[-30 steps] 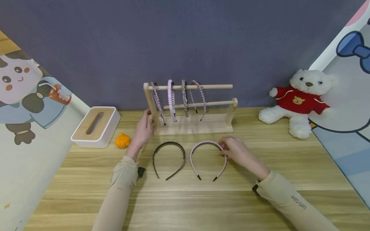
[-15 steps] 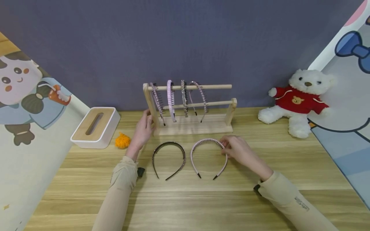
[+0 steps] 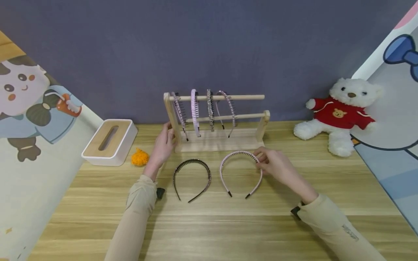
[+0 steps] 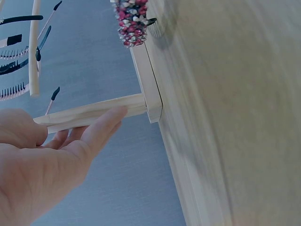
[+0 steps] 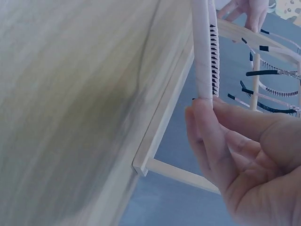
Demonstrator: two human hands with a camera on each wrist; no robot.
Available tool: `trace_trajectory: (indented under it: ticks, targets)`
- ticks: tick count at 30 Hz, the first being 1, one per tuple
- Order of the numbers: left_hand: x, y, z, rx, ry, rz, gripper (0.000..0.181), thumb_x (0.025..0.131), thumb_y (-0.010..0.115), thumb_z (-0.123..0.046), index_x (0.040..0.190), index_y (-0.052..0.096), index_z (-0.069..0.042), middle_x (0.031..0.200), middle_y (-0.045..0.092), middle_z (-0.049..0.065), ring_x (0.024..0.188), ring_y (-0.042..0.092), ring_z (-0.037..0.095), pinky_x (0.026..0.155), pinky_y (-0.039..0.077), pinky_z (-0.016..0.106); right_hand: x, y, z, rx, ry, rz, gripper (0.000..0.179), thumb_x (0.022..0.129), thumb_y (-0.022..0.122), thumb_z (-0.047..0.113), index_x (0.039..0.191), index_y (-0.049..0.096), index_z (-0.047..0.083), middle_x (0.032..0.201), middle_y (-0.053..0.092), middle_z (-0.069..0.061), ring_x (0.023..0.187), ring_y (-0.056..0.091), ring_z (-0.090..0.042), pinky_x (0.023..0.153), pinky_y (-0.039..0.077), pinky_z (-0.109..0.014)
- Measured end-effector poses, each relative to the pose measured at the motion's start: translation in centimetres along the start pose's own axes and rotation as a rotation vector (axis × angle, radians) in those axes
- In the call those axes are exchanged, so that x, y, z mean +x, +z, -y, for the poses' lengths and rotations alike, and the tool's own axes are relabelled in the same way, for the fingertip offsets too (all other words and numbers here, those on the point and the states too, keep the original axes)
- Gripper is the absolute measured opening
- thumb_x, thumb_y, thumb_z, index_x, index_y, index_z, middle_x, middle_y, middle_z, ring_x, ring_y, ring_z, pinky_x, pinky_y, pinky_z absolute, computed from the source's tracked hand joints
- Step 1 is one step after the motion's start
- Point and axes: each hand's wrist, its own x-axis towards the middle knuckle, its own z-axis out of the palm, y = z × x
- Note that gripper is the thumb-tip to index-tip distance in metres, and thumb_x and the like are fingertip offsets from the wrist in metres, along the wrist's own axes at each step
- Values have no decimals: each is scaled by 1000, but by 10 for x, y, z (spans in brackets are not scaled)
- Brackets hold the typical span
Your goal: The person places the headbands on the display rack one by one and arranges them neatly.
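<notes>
My right hand (image 3: 277, 165) pinches the right side of a light pink headband (image 3: 241, 152) between thumb and fingertips. In the right wrist view the pink headband (image 5: 202, 52) shows its row of dark-gapped teeth. My left hand (image 3: 162, 145) holds the left upright (image 3: 173, 121) of a wooden headband rack (image 3: 222, 144); the left wrist view has the fingers (image 4: 101, 127) lying along that post. Several headbands hang from the rack's upper bar, among them a pale lilac one (image 3: 195, 112) and a glittery one (image 3: 210, 110). A dark jewelled headband (image 3: 209, 174) lies on the table between my hands.
A white tissue box with a wooden lid (image 3: 128, 139) and an orange pom-pom (image 3: 139, 158) sit on the left of the wooden table (image 3: 202, 232). At the back right sits a white teddy bear (image 3: 339, 116) in a red top. A dark wall rises behind the rack.
My right hand has moved the pink headband away from me towards the rack and slightly right. The left hand stays on the upright, and the view has shifted a little.
</notes>
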Motion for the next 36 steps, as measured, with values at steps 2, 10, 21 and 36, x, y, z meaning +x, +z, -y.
trace_trajectory:
  ticks: [2,10,21,36]
  targets:
    - [0,0,0,-1,-2,-1,52,119,30,-23,167,25,-3,164,36,30,146,46,49,111,53,54,-1,-2,0,-1,2,-7,28,94,76,-11,121,68,-9,97,76,-21,87,75,-32,63,67,-29]
    - [0,0,0,-5,0,-4,53,119,29,-25,167,25,-1,164,35,32,145,46,50,112,52,56,-3,-14,2,-49,-31,-79,28,93,79,-8,120,72,-8,92,77,-17,85,75,-32,63,66,-31]
    - [0,0,0,-17,-15,3,53,119,29,-25,168,24,-3,162,38,33,146,45,49,112,52,55,-9,-28,4,-62,-78,-126,28,92,81,-6,118,72,-10,93,77,-18,86,76,-35,68,67,-41]
    - [0,1,1,-18,-17,4,54,119,29,-25,168,24,-3,162,37,33,146,44,50,112,52,54,-18,-44,2,32,-40,-163,35,93,79,-7,125,67,-16,96,76,-23,87,76,-38,60,67,-28]
